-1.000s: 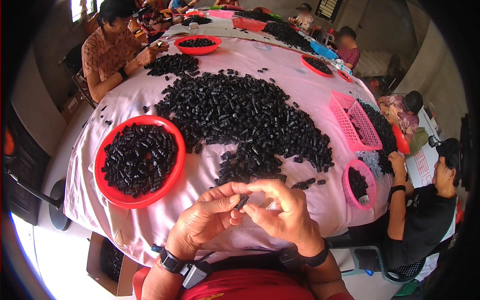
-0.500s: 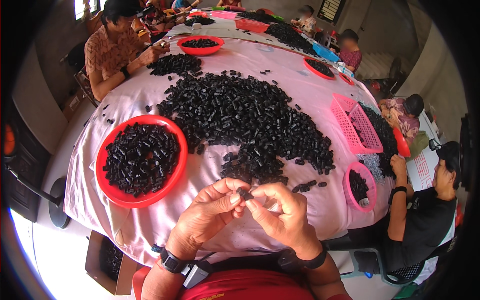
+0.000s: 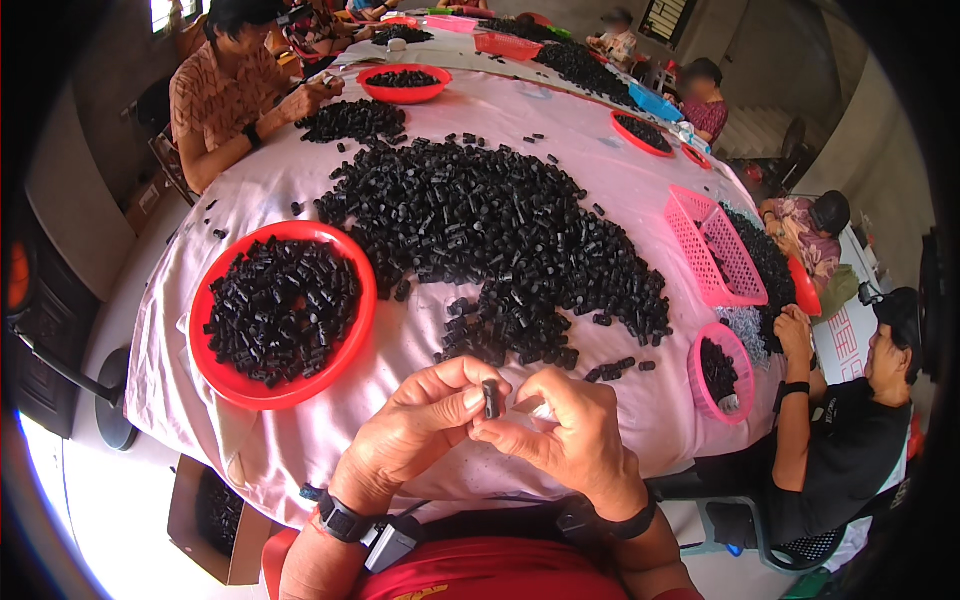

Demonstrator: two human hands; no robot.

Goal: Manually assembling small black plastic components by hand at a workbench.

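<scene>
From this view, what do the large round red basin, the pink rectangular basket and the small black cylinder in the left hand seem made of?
Round red basin: probably plastic, glossy; smooth rim catches light. Pink basket: likely moulded plastic, satin; evenly perforated walls. Black cylinder: perhaps plastic or rubber, faint sheen; too small to settle.

the pink-clothed table [image 3: 660,425] bears a broad heap of black pieces [image 3: 490,220]. a large red basin [image 3: 265,397], a rectangular pink basket [image 3: 738,280] and a round pink basket [image 3: 698,378] stand on it.
</scene>
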